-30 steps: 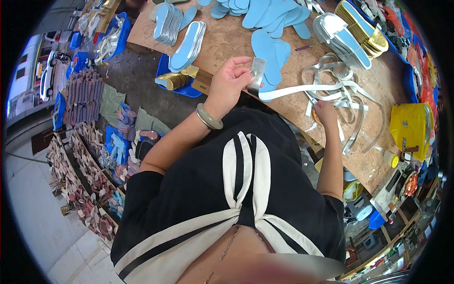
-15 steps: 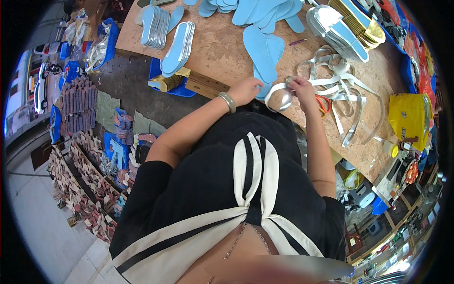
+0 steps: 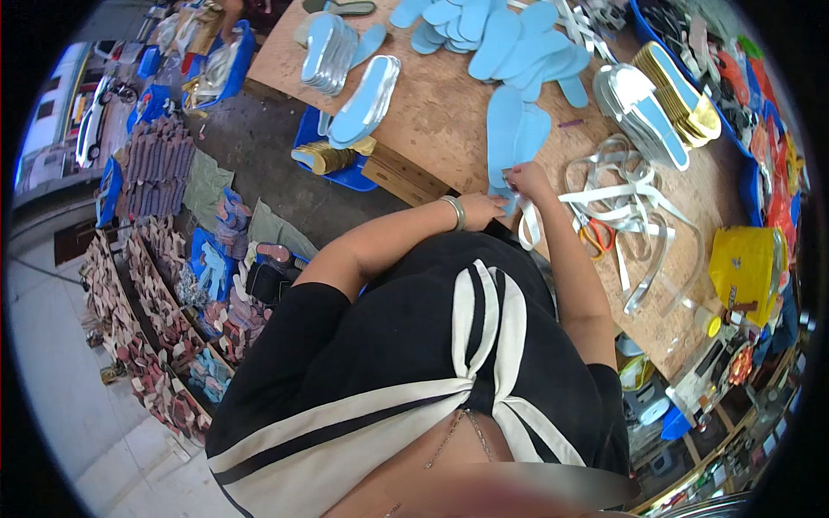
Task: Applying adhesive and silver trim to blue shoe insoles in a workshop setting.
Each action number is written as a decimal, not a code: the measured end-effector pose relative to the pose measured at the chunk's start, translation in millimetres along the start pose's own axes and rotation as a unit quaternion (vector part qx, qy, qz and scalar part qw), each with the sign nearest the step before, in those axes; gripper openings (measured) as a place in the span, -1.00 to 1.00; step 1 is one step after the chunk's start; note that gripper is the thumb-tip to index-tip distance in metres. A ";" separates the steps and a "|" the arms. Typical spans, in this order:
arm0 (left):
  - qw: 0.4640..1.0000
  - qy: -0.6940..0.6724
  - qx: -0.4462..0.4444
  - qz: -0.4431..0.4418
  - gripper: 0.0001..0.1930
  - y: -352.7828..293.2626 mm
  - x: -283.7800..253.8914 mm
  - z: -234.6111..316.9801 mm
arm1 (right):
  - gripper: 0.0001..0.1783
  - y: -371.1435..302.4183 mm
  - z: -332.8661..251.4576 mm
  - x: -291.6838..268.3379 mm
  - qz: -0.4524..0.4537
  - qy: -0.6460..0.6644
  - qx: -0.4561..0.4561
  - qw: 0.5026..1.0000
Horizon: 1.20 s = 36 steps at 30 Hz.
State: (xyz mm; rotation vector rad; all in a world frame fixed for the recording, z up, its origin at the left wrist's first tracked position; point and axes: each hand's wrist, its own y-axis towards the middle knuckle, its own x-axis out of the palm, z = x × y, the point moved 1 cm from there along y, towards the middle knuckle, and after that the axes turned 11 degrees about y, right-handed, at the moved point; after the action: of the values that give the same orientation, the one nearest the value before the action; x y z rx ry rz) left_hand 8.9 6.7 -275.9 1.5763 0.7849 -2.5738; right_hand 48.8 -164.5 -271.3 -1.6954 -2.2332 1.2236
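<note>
Reaching with left hand (image 3: 484, 208) low at edge of table (image 3: 432, 129), right hand (image 3: 530, 181) bunched over narrow end of blue insole (image 3: 503, 129) there, beside looped white strip (image 3: 529, 228); cannot tell either grip's opening or hold.

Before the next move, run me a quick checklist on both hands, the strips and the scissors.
1. Right hand at the blue insoles: ok, over their near end.
2. Left hand near that same end: ok; whether it grips anything, cannot tell.
3. White strip fixed to an insole: cannot tell; it curls below the right hand.
4. Orange-handled scissors clear of both hands: ok, lying on the table beyond the right forearm.
5. Loose strips untangled: not ok, they loop across one another.
</note>
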 end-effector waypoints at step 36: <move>0.492 -0.683 0.063 0.536 -0.65 -170.0 -248.8 81.7 | -0.86 -234.9 -231.6 -38.1 0.088 0.517 -0.375 0.765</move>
State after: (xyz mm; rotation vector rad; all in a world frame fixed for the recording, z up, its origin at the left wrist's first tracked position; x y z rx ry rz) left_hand 16.4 61.6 31.4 -0.4172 -0.4816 -1.7728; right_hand -2.3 -87.9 47.7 -2.0205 -1.8156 -0.7134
